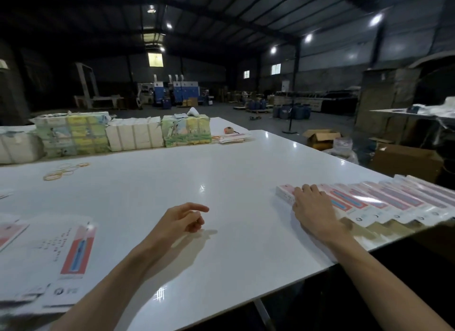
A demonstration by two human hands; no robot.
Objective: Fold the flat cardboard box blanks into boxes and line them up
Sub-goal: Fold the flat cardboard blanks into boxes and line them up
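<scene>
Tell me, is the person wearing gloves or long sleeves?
No. The left hand and right hand are bare, with no gloves, and no sleeve shows above either wrist. I see no watch, ring or bracelet.

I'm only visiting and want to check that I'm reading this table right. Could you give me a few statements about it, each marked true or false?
1. The right hand rests on the left end of the row of boxes. True.
2. The left hand grips a flat blank. False: it holds nothing.
3. The flat blanks lie near the person's left arm. True.
4. The rubber bands lie on top of the boxes. False: they lie on the bare table, far to the left.
</scene>
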